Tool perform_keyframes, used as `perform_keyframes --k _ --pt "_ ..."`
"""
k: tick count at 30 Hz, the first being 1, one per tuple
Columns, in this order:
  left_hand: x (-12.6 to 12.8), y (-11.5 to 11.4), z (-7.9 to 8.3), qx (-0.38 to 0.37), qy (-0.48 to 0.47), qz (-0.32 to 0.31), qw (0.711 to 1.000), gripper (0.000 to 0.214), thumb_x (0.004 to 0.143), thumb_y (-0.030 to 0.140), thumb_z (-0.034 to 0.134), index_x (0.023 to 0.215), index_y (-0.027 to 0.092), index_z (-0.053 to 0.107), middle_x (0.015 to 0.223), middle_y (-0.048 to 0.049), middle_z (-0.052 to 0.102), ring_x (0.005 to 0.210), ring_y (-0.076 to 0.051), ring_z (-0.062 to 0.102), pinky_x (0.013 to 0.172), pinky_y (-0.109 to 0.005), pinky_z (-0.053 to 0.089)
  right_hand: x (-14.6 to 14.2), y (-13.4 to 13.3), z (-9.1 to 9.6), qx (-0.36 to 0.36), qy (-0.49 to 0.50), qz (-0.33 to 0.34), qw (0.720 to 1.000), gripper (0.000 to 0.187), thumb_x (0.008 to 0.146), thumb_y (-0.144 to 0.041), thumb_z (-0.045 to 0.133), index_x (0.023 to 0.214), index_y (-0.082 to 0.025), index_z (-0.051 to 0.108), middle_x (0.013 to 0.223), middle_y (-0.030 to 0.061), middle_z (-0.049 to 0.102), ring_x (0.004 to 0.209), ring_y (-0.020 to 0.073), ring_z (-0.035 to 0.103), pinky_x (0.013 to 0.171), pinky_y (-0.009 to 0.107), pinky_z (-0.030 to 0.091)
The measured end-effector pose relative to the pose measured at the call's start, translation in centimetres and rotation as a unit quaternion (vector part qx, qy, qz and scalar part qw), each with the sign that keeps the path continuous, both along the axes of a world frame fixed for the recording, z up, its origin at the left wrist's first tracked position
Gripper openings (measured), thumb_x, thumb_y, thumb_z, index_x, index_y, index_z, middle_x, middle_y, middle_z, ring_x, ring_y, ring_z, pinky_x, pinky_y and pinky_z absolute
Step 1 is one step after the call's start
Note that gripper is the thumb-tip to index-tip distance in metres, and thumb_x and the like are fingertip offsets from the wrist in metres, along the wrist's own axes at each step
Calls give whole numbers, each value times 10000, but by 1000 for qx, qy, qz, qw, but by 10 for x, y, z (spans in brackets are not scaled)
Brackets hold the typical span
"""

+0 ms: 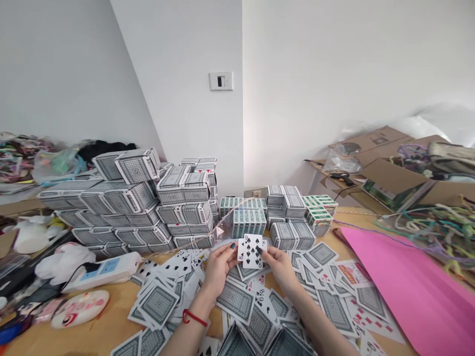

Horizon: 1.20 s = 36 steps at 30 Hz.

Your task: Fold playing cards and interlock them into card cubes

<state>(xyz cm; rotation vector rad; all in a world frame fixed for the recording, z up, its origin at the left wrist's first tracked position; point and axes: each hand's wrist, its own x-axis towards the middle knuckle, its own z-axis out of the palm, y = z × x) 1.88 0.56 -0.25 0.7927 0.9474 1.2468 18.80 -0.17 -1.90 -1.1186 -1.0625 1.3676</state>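
Observation:
Two playing cards are crossed between my hands. The front one is an upright nine of spades (253, 253), and behind it an eight of spades (241, 252) lies sideways, its ends sticking out at both sides. My left hand (219, 264), with a red string bracelet (195, 318) on its wrist, pinches the left end. At the right edge my right hand (279, 266) grips the cards, a dark-nailed finger or thumb over the front. Loose patterned-back cards (235, 299) are scattered beneath both hands. An open box made of cards (237, 341) stands near my body, cut off by the lower edge.
Stacked card-built blocks (129, 198) rise at the back left, with smaller stacks (293, 235) and green card packs (248, 222) behind my hands. A power strip (106, 271) and computer mouse (80, 309) lie left. Pink paper (393, 277) covers the right side.

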Motion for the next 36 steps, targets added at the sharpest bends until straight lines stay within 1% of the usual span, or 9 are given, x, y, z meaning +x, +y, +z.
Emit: perform_keyframes --k 2,6,11,14,17,20,25,31,36 --pt "-1 -1 5 -19 -15 -15 1000 256 661 265 656 876 128 677 815 -90 695 767 -194 647 673 -298 521 1 0 1 0 10 11 1000 404 653 -548 632 721 -150 632 624 40 650 573 184 579 550 269 434" --pt "-2 -4 9 -47 -1 -46 998 242 669 221 675 896 138 680 824 -89 699 780 -188 648 666 -272 526 1 0 1 2 0 13 1000 416 634 -557 642 706 -147 633 630 43 646 567 187 574 547 278 435" --pt "-2 -2 3 -45 -12 -82 996 273 678 239 684 933 142 672 854 -95 701 803 -193 650 702 -291 531 3 2 -4 15 -15 17 1000 419 653 -556 626 723 -143 642 635 37 637 568 170 555 547 267 425" --pt "-2 0 0 -41 -14 -106 993 286 681 260 684 937 133 668 903 -109 694 843 -209 644 721 -303 529 4 3 -5 22 -24 17 999 397 661 -545 624 677 -149 626 610 25 623 557 161 541 539 258 415" --pt "-2 0 1 -39 -13 -119 992 301 685 279 681 944 126 665 929 -118 688 861 -218 639 726 -309 527 4 3 -4 22 -42 19 999 408 657 -561 615 640 -153 613 590 26 615 586 182 555 544 265 421" --pt "0 -2 2 -36 -8 -119 992 299 686 278 679 942 123 667 909 -115 692 855 -218 638 725 -310 524 3 3 -5 22 -54 19 998 416 658 -572 604 641 -156 616 590 32 618 608 203 566 546 274 425" --pt "2 -3 0 -30 6 -116 993 274 694 275 670 929 133 674 921 -100 692 836 -197 637 741 -303 511 1 2 -7 35 -35 17 999 357 692 -504 616 727 -149 633 636 26 633 571 168 542 548 262 405" --pt "6 -3 -3 -24 35 -101 994 303 699 304 661 953 138 668 881 -80 696 770 -175 634 717 -293 503 -1 -1 -4 34 -21 27 999 351 703 -499 613 702 -148 611 631 28 627 572 167 546 554 262 408" --pt "9 -3 -5 -19 47 -78 996 304 680 309 675 930 136 679 800 -61 694 682 -148 614 681 -278 494 -2 -3 2 33 1 58 998 359 708 -515 602 671 -158 610 646 41 643 591 185 568 605 295 438"
